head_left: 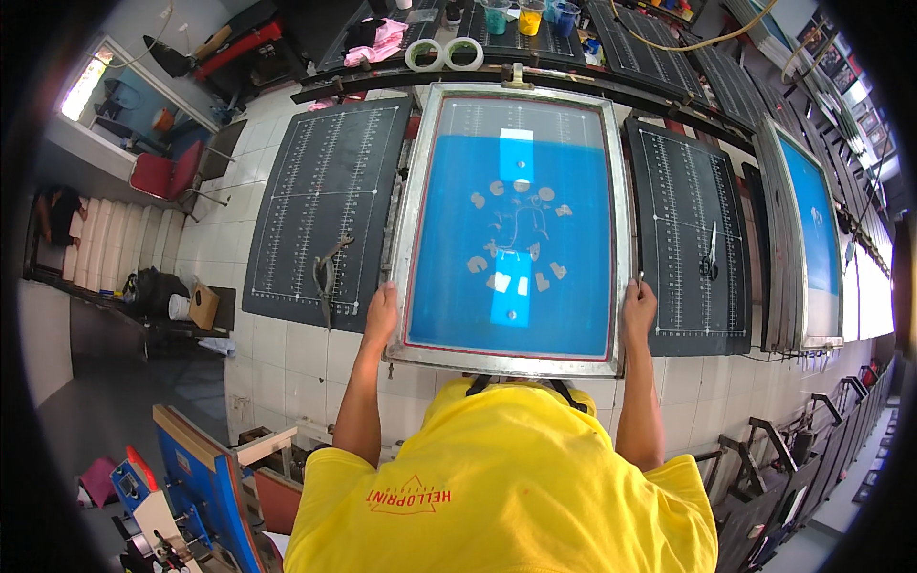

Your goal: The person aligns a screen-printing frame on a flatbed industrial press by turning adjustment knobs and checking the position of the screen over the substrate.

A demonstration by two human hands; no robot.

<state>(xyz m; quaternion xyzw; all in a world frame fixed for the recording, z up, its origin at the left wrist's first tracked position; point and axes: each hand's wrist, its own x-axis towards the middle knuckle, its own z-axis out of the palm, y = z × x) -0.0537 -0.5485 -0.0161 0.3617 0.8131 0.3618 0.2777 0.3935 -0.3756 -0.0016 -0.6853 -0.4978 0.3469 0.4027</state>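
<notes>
A silk-screen printing frame [406, 229] with a metal rim and blue coated mesh lies in front of me over a dark board. The mesh has a ring of pale shapes, and two white-and-blue rectangles [517, 158] show at its middle. My left hand [383, 310] is closed on the left rim near the front corner. At the same height on the right rim, my right hand [640, 304] is closed too, with its thumb up. The undersides of both grips are hidden. A clamp [517, 78] sits at the far edge of the frame.
Dark ruled boards flank the frame; the left one bears a grey strip of cloth [327, 272], the right one scissors [710, 253]. Two tape rolls [463, 54], pink cloth [382, 40] and ink cups [530, 17] stand beyond. Another screen [812, 234] leans far right. A person [59, 215] is far left.
</notes>
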